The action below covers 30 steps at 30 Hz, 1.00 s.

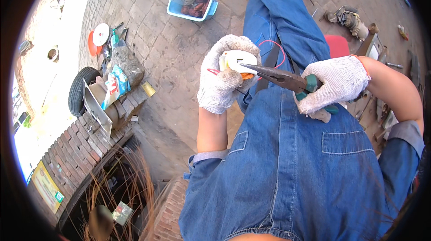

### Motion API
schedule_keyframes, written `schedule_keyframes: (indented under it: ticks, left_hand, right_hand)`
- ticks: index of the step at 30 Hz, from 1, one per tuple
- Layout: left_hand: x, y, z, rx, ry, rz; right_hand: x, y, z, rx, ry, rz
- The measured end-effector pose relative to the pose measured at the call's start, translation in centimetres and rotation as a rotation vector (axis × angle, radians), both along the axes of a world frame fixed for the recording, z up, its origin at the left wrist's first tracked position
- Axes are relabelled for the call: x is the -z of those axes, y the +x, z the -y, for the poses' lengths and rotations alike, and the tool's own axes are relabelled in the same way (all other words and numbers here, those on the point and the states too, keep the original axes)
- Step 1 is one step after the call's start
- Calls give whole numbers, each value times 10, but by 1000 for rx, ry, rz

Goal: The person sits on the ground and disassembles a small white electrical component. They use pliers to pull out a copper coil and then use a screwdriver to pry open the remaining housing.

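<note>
My left hand (214,90), in a white knitted glove, is closed around a small white device (230,60) with an orange part at its lower edge. A thin red wire (283,54) loops out to the right of the device, over my denim-covered legs. In my gloved right hand (337,79) are long-nose pliers (283,78) with green handles, gripped from the right. Their dark, tapered jaws point left, and the tip lies at or just over the device's face. Whether the jaws pinch anything cannot be made out. My left fingers partly hide the device.
A light-blue bin (185,17) with dark reddish lumps stands on the paved ground ahead. To the left are a tyre (81,90), bags, and a low brick wall (74,144). A greasy machine part (352,23), a red seat (337,45) and scattered tools lie right.
</note>
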<state>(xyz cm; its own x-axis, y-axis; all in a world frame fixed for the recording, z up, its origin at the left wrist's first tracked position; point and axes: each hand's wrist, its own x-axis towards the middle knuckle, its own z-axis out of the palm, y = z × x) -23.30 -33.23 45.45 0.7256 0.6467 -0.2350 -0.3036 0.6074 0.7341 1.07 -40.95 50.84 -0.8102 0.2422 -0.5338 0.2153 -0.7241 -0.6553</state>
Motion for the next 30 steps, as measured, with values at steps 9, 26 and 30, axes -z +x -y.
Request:
schedule_keyframes:
  ticks: [9,26,30]
  left_hand:
    - [-26,-1,1,62,239,-242]
    - [-55,0,-26,694,592,-626]
    - [-55,0,-28,804,655,-615]
  right_hand:
    - [3,6,5,-92,-73,-20]
    - [-8,21,-2,-241,52,275]
    - [-6,21,-3,-362,73,315]
